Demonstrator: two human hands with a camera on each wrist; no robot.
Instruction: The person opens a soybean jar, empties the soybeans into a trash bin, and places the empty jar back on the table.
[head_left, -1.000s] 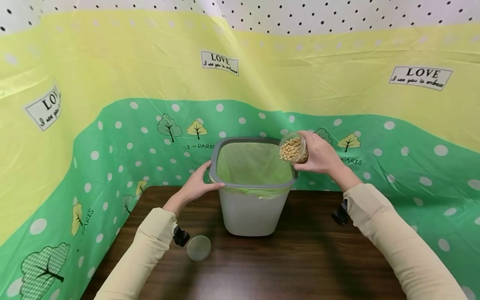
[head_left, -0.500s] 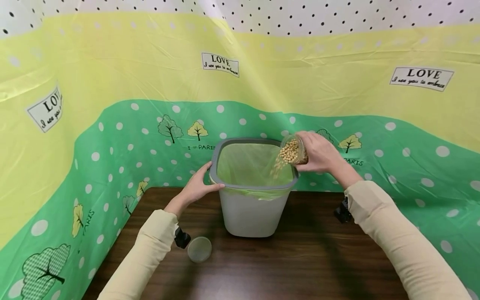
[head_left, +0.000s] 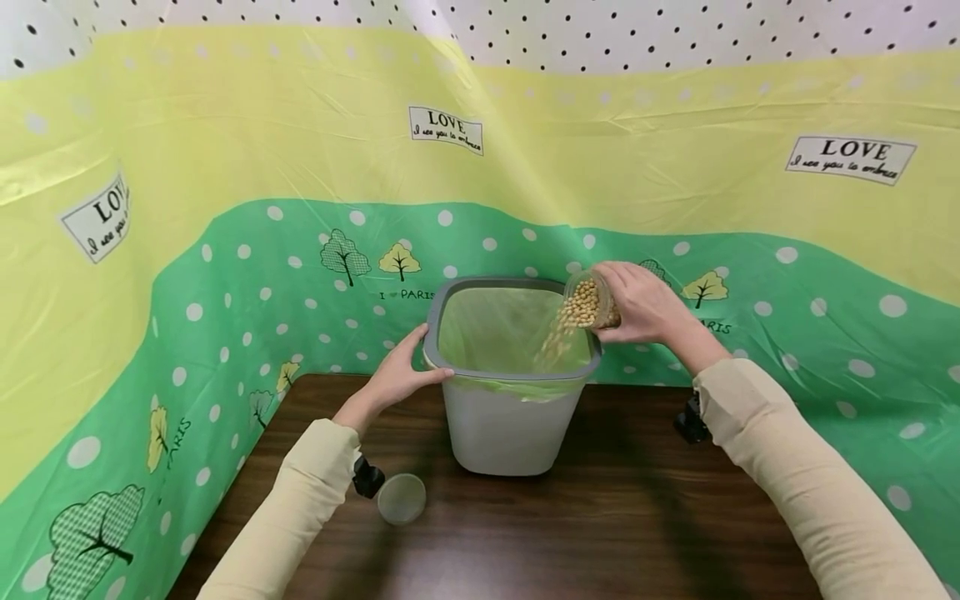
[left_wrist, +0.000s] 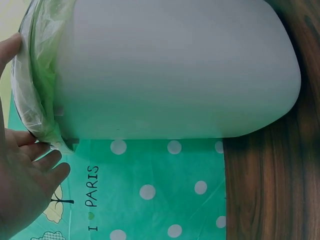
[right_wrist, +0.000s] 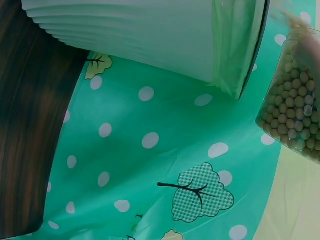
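Observation:
A grey trash can point(head_left: 510, 429) lined with a thin green bag point(head_left: 487, 325) stands upright at the table's far side. With spread thumb and fingers, my left hand point(head_left: 396, 375) rests against the rim at its left corner; the left wrist view shows the fingertips point(left_wrist: 35, 150) touching the edge. My right hand point(head_left: 641, 307) grips a clear jar point(right_wrist: 290, 107) of soybeans, tilted over the can's right rim. A stream of soybeans point(head_left: 557, 335) falls from its mouth into the bag. Many soybeans are still inside the jar. The can's bottom inside is hidden.
A round translucent lid point(head_left: 401, 498) lies on the dark wooden table point(head_left: 600, 533) by my left wrist. Right behind the table hangs a green and yellow printed curtain point(head_left: 300, 150), which also runs along the left side.
The soybeans, all in the jar a second ago, now pour out in a thickening stream. My right hand has tilted the jar slightly more. My left hand stays on the rim.

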